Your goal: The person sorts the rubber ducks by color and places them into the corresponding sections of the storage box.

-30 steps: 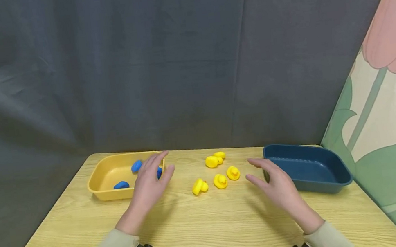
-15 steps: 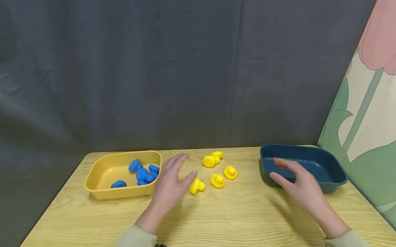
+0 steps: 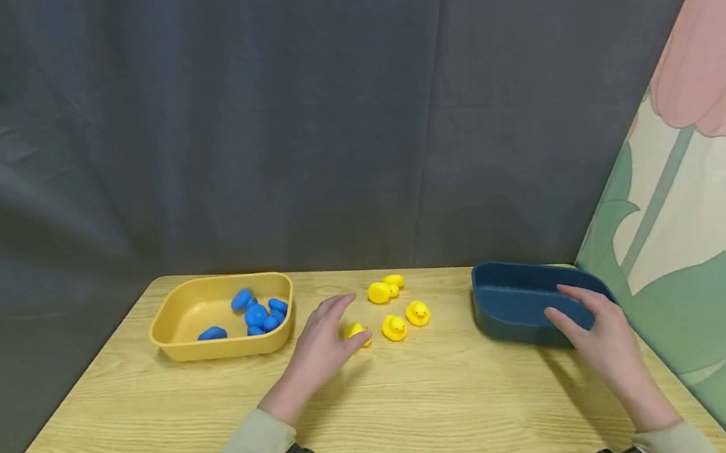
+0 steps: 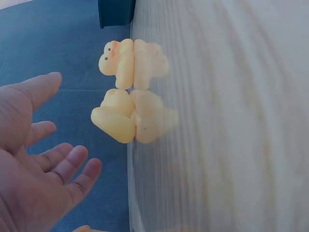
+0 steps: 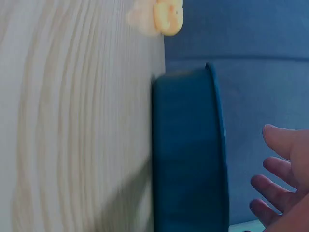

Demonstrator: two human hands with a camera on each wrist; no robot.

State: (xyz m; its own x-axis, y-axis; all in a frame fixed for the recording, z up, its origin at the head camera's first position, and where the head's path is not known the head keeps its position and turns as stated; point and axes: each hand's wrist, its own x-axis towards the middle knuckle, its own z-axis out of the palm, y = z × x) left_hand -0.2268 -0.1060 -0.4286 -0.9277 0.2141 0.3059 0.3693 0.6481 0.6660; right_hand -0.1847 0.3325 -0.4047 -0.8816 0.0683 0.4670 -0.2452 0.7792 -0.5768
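Several yellow rubber ducks (image 3: 393, 327) lie loose in the middle of the wooden table (image 3: 427, 415). My left hand (image 3: 331, 332) hovers open just left of them, its fingertips by the nearest duck (image 3: 356, 330) and partly covering it. In the left wrist view the left hand (image 4: 48, 133) is spread, palm toward two ducks (image 4: 118, 116), not touching them. My right hand (image 3: 577, 310) reaches with straight fingers over the near right rim of the dark blue tray (image 3: 515, 298). The right wrist view shows the right hand (image 5: 282, 179) spread beside the blue tray's wall (image 5: 188, 154); contact is unclear.
A yellow tray (image 3: 179, 332) at the left holds several blue ducks (image 3: 254, 315). A dark grey curtain hangs behind the table, and a flowered panel (image 3: 706, 199) stands along the right edge. Bare tabletop lies in front of both hands.
My left hand has moved right, from over the yellow tray to the loose yellow ducks. My right hand has moved right, from the blue tray's left end to its near right rim.
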